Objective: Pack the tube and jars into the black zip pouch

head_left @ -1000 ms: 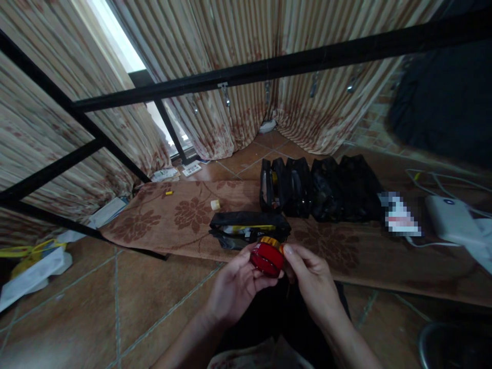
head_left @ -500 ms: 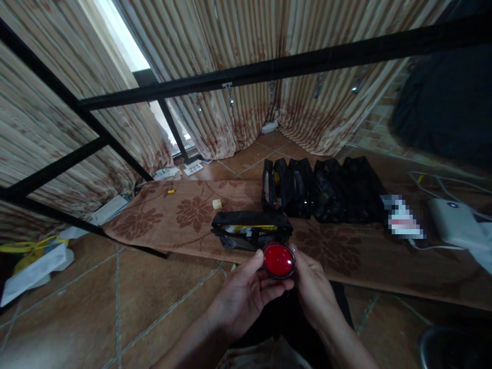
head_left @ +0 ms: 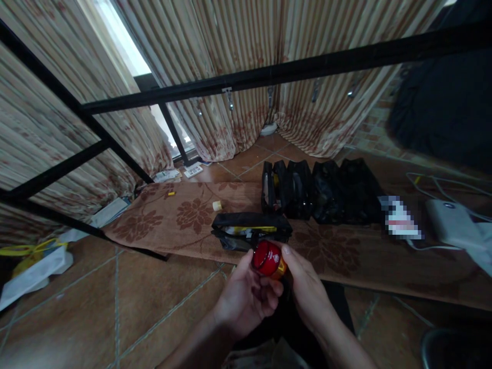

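Observation:
Both hands hold a small round red container (head_left: 268,259), glossy, with a dark rim, pale print and a gold-yellow part on its right. My left hand (head_left: 248,294) grips its left side, thumb on the rim and fingers curled below. My right hand (head_left: 307,284) has its thumb and fingers closed on the right side. Just beyond them lies an open black pouch (head_left: 230,241) with a yellow item (head_left: 253,229) inside. What the container holds cannot be seen.
A long low bench (head_left: 184,241) with a brown floral cover bears several black pouches (head_left: 326,189), a small cream cap-like piece (head_left: 217,206) and a yellow bit (head_left: 171,193). A white device (head_left: 448,220) with cables is at right. A black metal frame (head_left: 253,77) spans above.
The red container has been tilted and turned, so its printed side and gold part now show instead of its round red face. My hands have shifted slightly left with it.

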A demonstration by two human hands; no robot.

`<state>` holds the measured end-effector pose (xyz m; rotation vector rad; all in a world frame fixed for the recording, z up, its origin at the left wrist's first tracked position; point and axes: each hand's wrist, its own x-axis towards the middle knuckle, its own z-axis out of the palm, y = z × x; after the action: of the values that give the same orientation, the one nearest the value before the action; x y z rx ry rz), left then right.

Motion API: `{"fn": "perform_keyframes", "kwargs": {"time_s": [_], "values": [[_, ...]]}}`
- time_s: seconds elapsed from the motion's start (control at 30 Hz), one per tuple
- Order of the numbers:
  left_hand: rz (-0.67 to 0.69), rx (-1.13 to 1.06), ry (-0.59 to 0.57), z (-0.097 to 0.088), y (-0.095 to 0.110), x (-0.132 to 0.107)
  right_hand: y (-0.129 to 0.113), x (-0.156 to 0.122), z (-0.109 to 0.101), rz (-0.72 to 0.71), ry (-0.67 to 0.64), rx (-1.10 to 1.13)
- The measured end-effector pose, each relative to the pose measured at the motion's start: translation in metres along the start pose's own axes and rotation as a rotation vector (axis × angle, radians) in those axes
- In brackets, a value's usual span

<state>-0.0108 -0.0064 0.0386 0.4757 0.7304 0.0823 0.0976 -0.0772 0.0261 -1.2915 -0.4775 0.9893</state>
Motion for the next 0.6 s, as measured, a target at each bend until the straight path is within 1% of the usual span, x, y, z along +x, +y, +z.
{"fn": "perform_keyframes", "kwargs": {"time_s": [0.1,0.23,0.33,0.47,0.53,0.57,0.6], "values": [[-0.007,0.031,-0.046,-0.001,0.0,0.004,-0.002,-0.001,0.001,0.034,0.002,-0.034],[-0.013,0.05,-0.089,-0.003,0.002,0.009,-0.002,-0.003,-0.002,-0.027,0.0,-0.133],[-0.009,0.052,-0.115,-0.006,0.001,0.011,-0.002,-0.007,-0.003,-0.05,-0.066,-0.156],[-0.012,0.053,-0.142,-0.009,-0.007,0.013,-0.004,-0.012,-0.005,-0.059,-0.162,-0.217],[0.013,0.106,-0.153,-0.01,-0.01,0.013,-0.008,-0.01,-0.009,-0.08,-0.131,-0.256],[0.066,0.171,-0.135,-0.011,-0.01,0.012,-0.011,-0.007,-0.012,-0.102,-0.084,-0.272],[0.153,0.267,-0.088,-0.012,-0.009,0.011,-0.014,-0.002,-0.016,-0.133,-0.02,-0.287]]}}
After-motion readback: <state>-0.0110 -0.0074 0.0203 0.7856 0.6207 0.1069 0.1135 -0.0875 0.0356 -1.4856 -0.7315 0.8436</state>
